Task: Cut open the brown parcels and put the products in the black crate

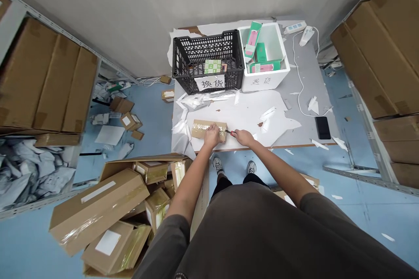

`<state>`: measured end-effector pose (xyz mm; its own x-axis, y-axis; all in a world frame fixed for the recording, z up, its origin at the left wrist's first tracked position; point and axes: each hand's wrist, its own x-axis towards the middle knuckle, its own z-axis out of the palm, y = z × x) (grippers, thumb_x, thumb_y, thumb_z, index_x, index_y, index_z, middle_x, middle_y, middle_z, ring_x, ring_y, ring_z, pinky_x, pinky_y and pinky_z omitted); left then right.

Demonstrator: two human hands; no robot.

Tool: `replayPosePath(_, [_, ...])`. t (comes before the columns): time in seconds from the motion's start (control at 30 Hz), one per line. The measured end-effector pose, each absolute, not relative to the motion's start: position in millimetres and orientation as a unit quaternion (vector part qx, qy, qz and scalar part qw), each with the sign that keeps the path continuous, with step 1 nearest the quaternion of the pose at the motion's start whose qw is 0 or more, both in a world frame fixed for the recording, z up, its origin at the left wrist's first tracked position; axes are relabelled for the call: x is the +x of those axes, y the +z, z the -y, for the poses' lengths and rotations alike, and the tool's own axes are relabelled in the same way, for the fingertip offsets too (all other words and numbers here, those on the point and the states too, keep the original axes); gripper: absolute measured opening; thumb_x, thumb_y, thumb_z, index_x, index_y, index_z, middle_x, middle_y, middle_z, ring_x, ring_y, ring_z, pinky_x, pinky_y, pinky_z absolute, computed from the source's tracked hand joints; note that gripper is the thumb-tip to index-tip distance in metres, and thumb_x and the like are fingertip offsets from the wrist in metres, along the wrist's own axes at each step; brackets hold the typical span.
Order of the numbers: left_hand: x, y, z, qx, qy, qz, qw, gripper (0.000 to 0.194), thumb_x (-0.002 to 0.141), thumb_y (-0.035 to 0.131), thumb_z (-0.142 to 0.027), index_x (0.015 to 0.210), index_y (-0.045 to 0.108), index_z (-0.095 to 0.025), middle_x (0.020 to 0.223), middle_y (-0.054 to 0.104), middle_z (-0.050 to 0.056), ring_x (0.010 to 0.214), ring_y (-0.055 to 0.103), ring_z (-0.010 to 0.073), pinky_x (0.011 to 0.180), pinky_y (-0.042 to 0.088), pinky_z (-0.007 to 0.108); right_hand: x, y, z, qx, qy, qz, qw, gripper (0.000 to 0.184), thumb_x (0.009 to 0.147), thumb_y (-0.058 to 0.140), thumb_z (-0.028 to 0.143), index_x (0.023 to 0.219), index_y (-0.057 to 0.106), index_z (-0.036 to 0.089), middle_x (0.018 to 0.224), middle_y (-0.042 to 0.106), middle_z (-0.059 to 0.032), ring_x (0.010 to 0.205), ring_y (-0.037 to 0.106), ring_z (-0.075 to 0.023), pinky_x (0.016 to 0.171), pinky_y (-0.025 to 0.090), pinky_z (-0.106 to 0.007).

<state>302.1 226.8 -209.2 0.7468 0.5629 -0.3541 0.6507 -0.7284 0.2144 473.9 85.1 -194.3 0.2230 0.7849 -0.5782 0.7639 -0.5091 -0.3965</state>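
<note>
A small taped cardboard box [199,128] lies near the front edge of the table. On its right part rests my left hand [212,136], fingers closed over it and holding it against the tabletop. My right hand [243,137] grips a box cutter [233,133] with red on its handle. The cutter's dark front end points left and reaches the box's right end; whether the blade is in the tape is too small to tell. Torn white paper [268,115] lies to the right of the box, with more scraps on its left.
Behind the box stand a black plastic crate [209,67] and a white foam box [265,76] with green-and-pink cartons. A phone [323,127] and a power strip [295,27] are at the right. Cardboard parcels [101,209] fill a large carton at lower left. Shelves with boxes flank both sides.
</note>
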Motion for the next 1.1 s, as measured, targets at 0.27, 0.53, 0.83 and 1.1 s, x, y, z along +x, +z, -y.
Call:
replayPosePath(0.27, [297.7,-215.0,-227.3,0.923,-0.117,-0.327,0.164,0.080,0.059,0.102,-0.034,0.127,0.065,-0.013,0.159,0.052,0.027,0.148,0.050,0.0427,0.121,0.042,0.049,487.3,-190.8,-120.5,-0.729,0.375,0.570,-0.043,0.048,0.114,0.036,0.047,0.128,0.070,0.017,0.128,0.075,-0.0210,0.117,0.071,-0.0324,0.087,0.049,-0.035])
replayPosePath(0.53, [302.2,-205.1,-226.9,0.915,-0.121,-0.336,0.187,0.093,0.057,0.103,-0.033,0.136,0.059,-0.012,0.157,0.053,0.028,0.149,0.049,0.0422,0.121,0.041,0.046,497.7,-188.9,-122.8,-0.706,0.500,0.502,0.018,0.047,0.114,0.036,0.044,0.099,0.071,0.016,0.091,0.078,-0.0126,0.074,0.071,-0.0207,0.067,0.046,-0.028])
replayPosePath(0.83, [299.1,-203.1,-227.2,0.913,-0.115,-0.333,0.205,0.100,0.056,0.104,-0.033,0.142,0.056,-0.013,0.159,0.052,0.027,0.150,0.049,0.0419,0.123,0.041,0.046,486.5,-193.6,-104.4,-0.707,0.598,0.354,0.130,0.041,0.113,0.043,0.045,0.085,0.059,0.020,0.057,0.058,0.0013,0.043,0.049,-0.0127,0.052,0.040,-0.025])
replayPosePath(1.1, [297.5,-204.2,-229.2,0.910,-0.111,-0.334,0.219,0.111,0.055,0.105,-0.028,0.149,0.049,-0.011,0.161,0.049,0.030,0.153,0.047,0.0404,0.125,0.039,0.047,482.8,-198.4,-103.9,-0.718,0.541,0.428,0.096,0.046,0.115,0.033,0.043,0.098,0.067,0.018,0.073,0.071,-0.0041,0.055,0.059,-0.0149,0.060,0.043,-0.024])
